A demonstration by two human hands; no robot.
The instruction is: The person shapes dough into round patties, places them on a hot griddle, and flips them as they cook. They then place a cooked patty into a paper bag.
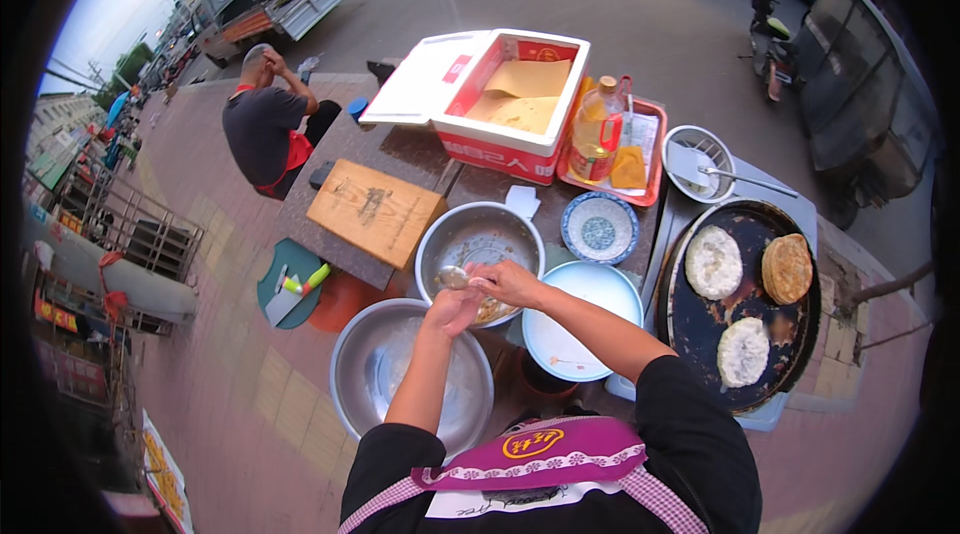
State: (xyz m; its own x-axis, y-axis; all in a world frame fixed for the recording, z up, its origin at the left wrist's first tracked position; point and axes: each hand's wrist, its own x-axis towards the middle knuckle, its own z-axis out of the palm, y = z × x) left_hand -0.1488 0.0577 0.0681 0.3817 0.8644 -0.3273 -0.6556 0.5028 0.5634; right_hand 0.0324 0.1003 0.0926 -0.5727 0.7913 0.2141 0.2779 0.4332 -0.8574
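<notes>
Both my hands meet over the near edge of a steel mixing bowl (530,224) with brownish bits inside. My left hand (456,308) is cupped palm up, its fingers curled beneath my right. My right hand (508,283) reaches in from the right, fingers pinched together against the left. Whatever lies between them is mostly hidden; a pale edge shows at the fingertips. The rounded metal head of a spoon (452,277) shows just beyond my left hand; I cannot tell what supports it. A larger steel basin (362,374) stands below my left forearm.
A round griddle (695,334) at right bears two pale flatbreads (713,262) and browned ones (787,269). Nearby are a light-blue tray (575,319), patterned bowl (600,228), oil bottle (596,139), foam box (500,149) and wooden box (370,209). A person (262,124) sits at left.
</notes>
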